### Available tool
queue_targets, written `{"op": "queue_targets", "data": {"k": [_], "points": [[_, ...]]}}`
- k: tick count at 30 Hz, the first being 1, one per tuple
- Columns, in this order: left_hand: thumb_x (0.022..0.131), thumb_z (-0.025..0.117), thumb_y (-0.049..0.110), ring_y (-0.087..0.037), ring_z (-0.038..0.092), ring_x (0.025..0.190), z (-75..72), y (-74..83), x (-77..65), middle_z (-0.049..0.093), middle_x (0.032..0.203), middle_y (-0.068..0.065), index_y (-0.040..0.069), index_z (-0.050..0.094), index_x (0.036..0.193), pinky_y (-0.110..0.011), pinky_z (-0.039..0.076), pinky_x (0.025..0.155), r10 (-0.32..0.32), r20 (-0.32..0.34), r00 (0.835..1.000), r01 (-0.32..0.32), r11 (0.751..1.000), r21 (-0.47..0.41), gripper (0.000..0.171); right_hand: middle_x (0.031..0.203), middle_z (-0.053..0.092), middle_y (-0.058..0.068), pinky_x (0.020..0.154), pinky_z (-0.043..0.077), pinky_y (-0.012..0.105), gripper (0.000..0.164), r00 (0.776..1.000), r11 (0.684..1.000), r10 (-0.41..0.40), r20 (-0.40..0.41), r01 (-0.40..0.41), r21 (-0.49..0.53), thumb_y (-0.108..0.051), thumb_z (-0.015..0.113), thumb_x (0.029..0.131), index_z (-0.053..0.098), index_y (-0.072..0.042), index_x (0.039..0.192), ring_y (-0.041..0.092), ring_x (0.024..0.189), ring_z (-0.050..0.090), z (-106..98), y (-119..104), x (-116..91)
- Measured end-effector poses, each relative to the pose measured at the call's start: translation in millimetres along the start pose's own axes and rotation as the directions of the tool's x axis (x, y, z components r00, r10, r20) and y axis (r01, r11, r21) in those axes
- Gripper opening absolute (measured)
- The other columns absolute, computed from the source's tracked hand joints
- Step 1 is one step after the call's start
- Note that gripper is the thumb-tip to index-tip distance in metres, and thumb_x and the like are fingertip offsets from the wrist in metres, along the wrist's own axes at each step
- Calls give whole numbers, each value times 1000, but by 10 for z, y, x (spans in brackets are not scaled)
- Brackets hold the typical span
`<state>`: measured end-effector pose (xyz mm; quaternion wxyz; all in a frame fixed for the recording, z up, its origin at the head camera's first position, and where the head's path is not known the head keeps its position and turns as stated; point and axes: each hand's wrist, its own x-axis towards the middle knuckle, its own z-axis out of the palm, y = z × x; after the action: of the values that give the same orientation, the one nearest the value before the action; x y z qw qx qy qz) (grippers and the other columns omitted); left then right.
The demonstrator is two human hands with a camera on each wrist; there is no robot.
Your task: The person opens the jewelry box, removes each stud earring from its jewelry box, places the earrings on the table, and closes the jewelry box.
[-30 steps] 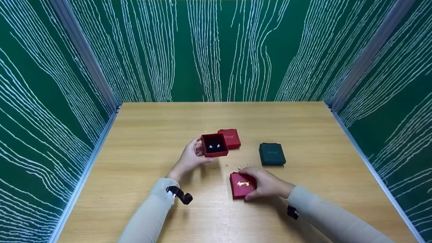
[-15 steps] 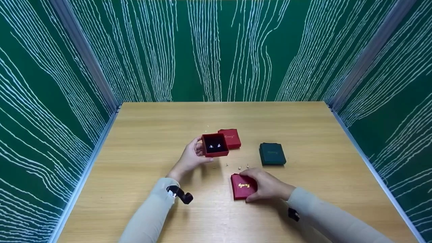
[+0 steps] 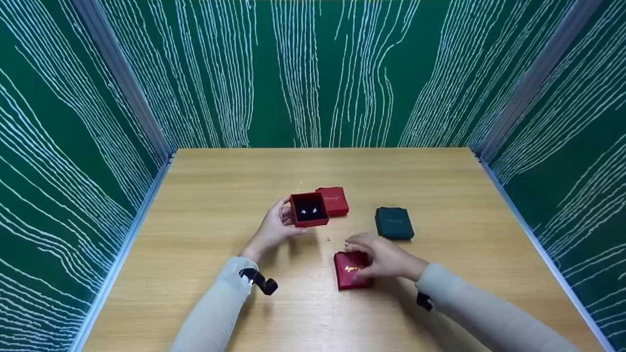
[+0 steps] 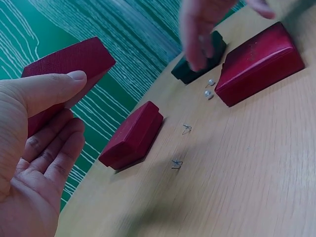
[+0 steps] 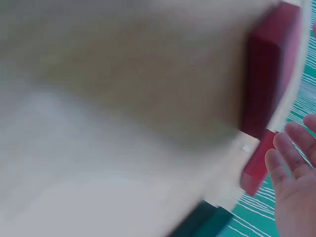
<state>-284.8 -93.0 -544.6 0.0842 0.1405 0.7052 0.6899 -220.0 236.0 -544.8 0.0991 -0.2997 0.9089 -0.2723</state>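
My left hand (image 3: 279, 226) holds an open red jewelry box (image 3: 320, 221) above the table, its thumb along the near side in the left wrist view. Inside, two star-shaped earrings (image 3: 314, 210) sit on a black insert. My right hand (image 3: 389, 255) hovers over a closed red jewelry box (image 3: 348, 282) with gold lettering; its fingers are loosely bent and grip nothing. Just beyond that box lie two pearl earrings (image 4: 208, 94). Two star-shaped studs (image 4: 186, 129) lie further left on the wood.
Behind the held box rests another closed red box (image 3: 337, 200). A dark green box (image 3: 394, 223) stands to the right. Tiny bright specks (image 3: 299, 189) lie toward the back of the table (image 3: 234, 171). Green patterned walls (image 3: 342, 73) enclose three sides.
The right hand has let go of the near red box and lifted slightly up and away from the body. The left hand and its box have shifted a touch left.
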Motion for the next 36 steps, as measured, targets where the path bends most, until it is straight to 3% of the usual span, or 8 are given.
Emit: {"op": "queue_targets", "data": {"k": [5, 13, 23, 32, 36], "points": [[79, 84, -15, -34, 70, 126, -17, 3, 2, 66, 142, -32, -8, 32, 164, -37, 59, 111, 1, 5, 1000, -1, 1000, 18, 99, 152, 65, 19, 121, 47, 65, 75, 997, 1000, 5, -76, -5, 9, -34, 92, 88, 63, -3, 149, 43, 144, 58, -213, -112, 128], [78, 83, -18, -36, 70, 126, -22, 9, 10, 66, 142, -32, -8, 30, 164, -38, 59, 112, 2, 16, 1000, -2, 1000, 1, 102, 154, 65, 12, 122, 47, 63, 63, 987, 995, 85, -134, -79, 53, -31, 89, 92, 67, -11, 147, 39, 147, 57, -496, -275, 314], [77, 83, -17, -37, 70, 126, -1, 4, 18, 65, 143, -34, -9, 31, 164, -40, 59, 113, 9, 24, 1000, -9, 1000, 2, 101, 151, 65, 16, 120, 48, 64, 51, 977, 996, 13, -212, 7, 90, -23, 86, 95, 71, -10, 142, 40, 142, 60, -672, -389, 474], [77, 82, -19, -32, 73, 121, 49, 41, 11, 67, 139, -33, -9, 32, 163, -37, 60, 111, 24, 41, 999, -24, 1000, -13, 100, 138, 71, 17, 113, 56, 62, 37, 948, 991, -77, -308, 106, 80, -16, 85, 96, 76, -3, 129, 39, 131, 67, -656, -446, 656], [78, 81, -21, -31, 74, 120, 71, 62, 11, 68, 138, -33, -8, 32, 163, -33, 60, 109, 32, 56, 998, -31, 999, -17, 99, 137, 71, 16, 112, 56, 61, 35, 949, 989, -79, -306, 112, 92, -15, 85, 96, 77, -3, 127, 38, 129, 67, -638, -471, 722]]}}
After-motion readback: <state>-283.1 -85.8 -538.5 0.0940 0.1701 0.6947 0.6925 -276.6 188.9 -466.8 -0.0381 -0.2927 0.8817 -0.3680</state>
